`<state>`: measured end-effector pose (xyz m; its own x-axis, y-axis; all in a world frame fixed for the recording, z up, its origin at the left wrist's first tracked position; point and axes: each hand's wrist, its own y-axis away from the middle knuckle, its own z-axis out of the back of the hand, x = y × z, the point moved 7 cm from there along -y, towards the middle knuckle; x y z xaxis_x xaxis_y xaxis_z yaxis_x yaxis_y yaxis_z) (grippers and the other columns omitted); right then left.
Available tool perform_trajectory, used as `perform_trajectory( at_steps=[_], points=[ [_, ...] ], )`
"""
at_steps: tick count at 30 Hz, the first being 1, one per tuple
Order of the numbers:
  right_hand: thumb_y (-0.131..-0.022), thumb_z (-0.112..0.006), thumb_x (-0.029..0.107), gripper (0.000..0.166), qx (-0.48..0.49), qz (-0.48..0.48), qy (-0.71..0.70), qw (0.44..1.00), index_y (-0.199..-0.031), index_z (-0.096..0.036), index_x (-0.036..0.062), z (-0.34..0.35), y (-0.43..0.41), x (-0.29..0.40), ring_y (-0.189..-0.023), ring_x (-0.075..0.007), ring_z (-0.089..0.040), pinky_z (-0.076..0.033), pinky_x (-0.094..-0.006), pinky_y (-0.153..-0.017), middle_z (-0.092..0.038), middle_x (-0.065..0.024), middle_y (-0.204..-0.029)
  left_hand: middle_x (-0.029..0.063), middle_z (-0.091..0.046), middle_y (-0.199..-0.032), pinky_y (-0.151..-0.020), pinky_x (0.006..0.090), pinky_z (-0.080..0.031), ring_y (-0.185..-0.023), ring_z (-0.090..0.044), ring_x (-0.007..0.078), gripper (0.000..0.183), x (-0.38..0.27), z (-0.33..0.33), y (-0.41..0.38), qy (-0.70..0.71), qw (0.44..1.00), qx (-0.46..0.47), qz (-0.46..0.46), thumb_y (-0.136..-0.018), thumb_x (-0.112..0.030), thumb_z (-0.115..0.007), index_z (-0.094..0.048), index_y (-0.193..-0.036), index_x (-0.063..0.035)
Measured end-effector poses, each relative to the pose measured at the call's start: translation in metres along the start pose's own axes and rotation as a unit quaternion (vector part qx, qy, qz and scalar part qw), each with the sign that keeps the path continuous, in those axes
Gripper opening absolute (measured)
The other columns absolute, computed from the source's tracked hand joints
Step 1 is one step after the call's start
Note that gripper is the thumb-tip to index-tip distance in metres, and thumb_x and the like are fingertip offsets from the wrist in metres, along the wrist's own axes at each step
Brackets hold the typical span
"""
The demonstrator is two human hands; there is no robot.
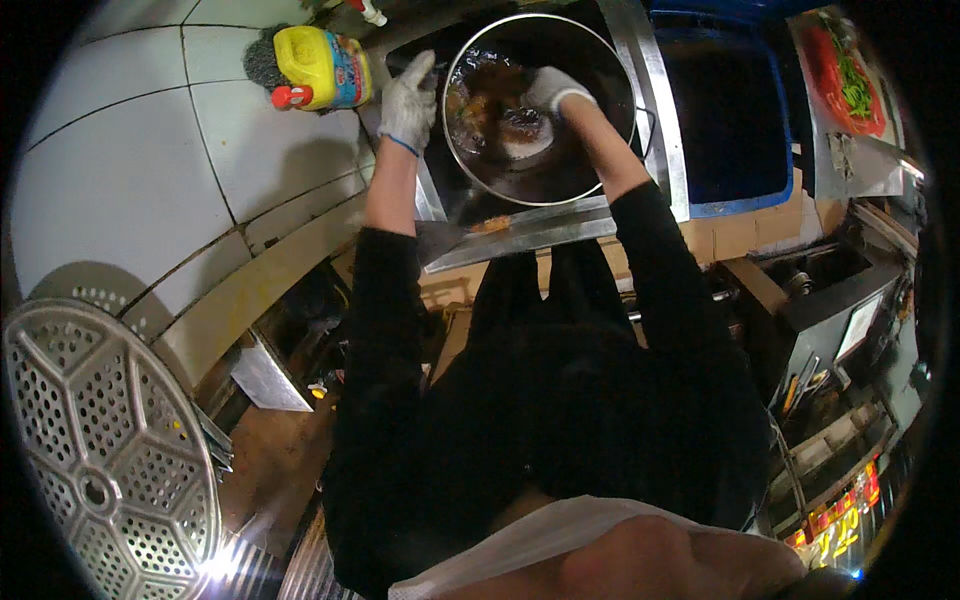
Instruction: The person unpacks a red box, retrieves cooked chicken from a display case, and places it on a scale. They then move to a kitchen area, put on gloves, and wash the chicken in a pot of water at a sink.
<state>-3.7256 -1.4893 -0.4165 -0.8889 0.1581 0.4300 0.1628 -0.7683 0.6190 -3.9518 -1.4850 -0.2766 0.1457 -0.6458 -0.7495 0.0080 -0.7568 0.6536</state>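
Note:
A large round metal pot with a thin bright rim stands in front of me, set in a metal-framed stove top. My left hand, in a white knit glove, is at the pot's left rim. Whether it grips a handle there, I cannot tell. Also gloved, my right hand reaches over the right side into the pot, with its fingertips lost in shadow. Inside, dark glossy contents lie beside a pale rounded patch that is too dim to identify. A loop handle juts from the pot's right side.
A yellow jug with a red cap and a steel-wool scourer sit on the white tiles. Right of the stove is a blue tub, then a red bag of green vegetables. A perforated metal steamer plate stands at lower left.

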Motion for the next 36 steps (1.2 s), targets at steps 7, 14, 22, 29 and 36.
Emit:
perform_trajectory(
  at_steps=[7, 14, 22, 29, 36],
  points=[
    [-0.088, -0.052, 0.015, 0.034, 0.022, -0.098, 0.052, 0.994, -0.117, -0.067, 0.0104, -0.092, 0.064, -0.032, -0.101, -0.0334, -0.068, -0.053, -0.0446, -0.084, -0.070, -0.0137, -0.113, 0.0037, -0.065, -0.089, -0.067, 0.0250, -0.047, -0.077, -0.058, 0.0113, 0.031, 0.019, -0.030, 0.053, -0.072, 0.989, 0.013, -0.129, -0.086, -0.023, -0.076, -0.066, -0.102, 0.0018],
    [-0.087, -0.063, 0.018, 0.036, 0.011, 0.094, -0.400, 0.912, -0.120, -0.064, 0.0029, -0.017, 0.157, 0.073, -0.091, -0.0326, -0.069, -0.053, -0.0401, -0.076, -0.071, -0.0164, -0.099, 0.0070, -0.068, -0.089, -0.073, 0.0289, -0.047, -0.077, -0.056, 0.0134, 0.034, 0.027, -0.012, 0.059, -0.175, 0.957, -0.013, -0.232, -0.086, -0.029, -0.075, -0.069, -0.098, 0.0024],
    [-0.085, -0.057, 0.018, 0.029, 0.065, -0.003, 0.060, 0.996, -0.104, -0.073, 0.0034, -0.084, 0.132, -0.003, -0.103, -0.0352, -0.068, -0.054, -0.0443, -0.080, -0.070, -0.0198, -0.107, 0.0181, -0.070, -0.092, -0.076, 0.0353, -0.049, -0.080, -0.061, 0.0228, 0.048, 0.033, 0.001, 0.057, -0.257, 0.922, -0.050, -0.286, -0.084, -0.036, -0.076, -0.066, -0.103, 0.0080],
    [-0.085, -0.064, 0.017, 0.022, 0.062, 0.115, -0.335, 0.933, -0.102, -0.072, 0.0063, -0.052, 0.143, 0.047, -0.084, -0.0255, -0.066, -0.052, -0.0413, -0.070, -0.069, -0.0124, -0.095, 0.0244, -0.067, -0.090, -0.075, 0.0394, -0.048, -0.081, -0.063, 0.0343, 0.057, 0.019, -0.008, 0.073, -0.367, 0.887, -0.088, -0.267, -0.084, -0.048, -0.071, -0.065, -0.099, 0.0074],
    [-0.082, -0.059, 0.017, 0.033, 0.126, 0.056, 0.113, 0.984, -0.110, -0.072, 0.0044, -0.084, 0.134, 0.049, -0.105, -0.0293, -0.067, -0.055, -0.0406, -0.079, -0.069, -0.0164, -0.114, 0.0280, -0.067, -0.096, -0.079, 0.0427, -0.049, -0.094, -0.063, 0.0430, 0.059, 0.023, -0.006, 0.075, -0.384, 0.869, -0.081, -0.301, -0.084, -0.051, -0.069, -0.066, -0.099, 0.0060]
  ],
)
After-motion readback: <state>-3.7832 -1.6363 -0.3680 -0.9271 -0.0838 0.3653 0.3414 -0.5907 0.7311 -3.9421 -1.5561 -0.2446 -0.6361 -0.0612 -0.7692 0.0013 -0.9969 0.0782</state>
